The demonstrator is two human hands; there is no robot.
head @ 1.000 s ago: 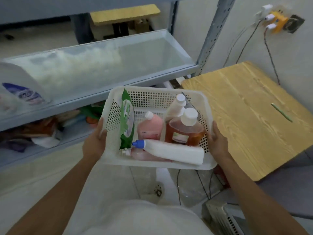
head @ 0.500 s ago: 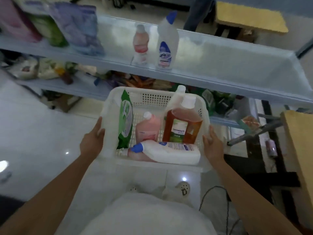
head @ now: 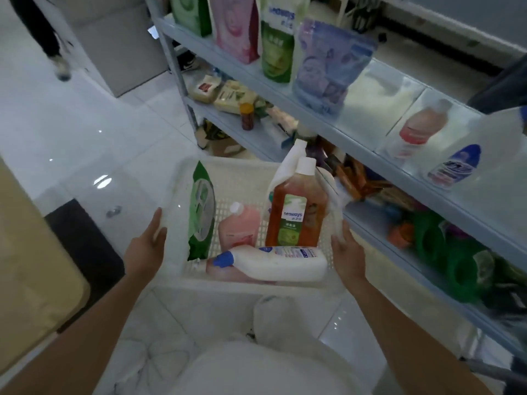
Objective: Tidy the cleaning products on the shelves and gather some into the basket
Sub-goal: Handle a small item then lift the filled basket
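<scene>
- We hold the basket (head: 182, 178) between both hands, up off the floor and just left of the shelves (head: 368, 143), with its open top facing up.
- Our left hand (head: 147, 246) lies flat against the left wall, and the digits we can see are straight. Our right hand (head: 349, 253) has a pinching grip on the right rim, thumb hooked over it.
- With several full bottles inside, we judge the basket heavy, and its thin perforated plastic will likely flex. A hold low on both side walls, or under its base, seems safest.
- The white bottle (head: 281, 263) lies on its side along the near wall, long axis left to right, blue cap pointing left.
- The amber bottle (head: 295, 220) stands upright at the right, cap up and label toward us. It is tall and smooth, so it may topple if we tilt the basket.
- The green pack (head: 201, 212) stands on edge by the left wall and looks soft.
- The pink bottle (head: 241, 223) leans between the pack and the amber bottle, cap toward the far left.
</scene>
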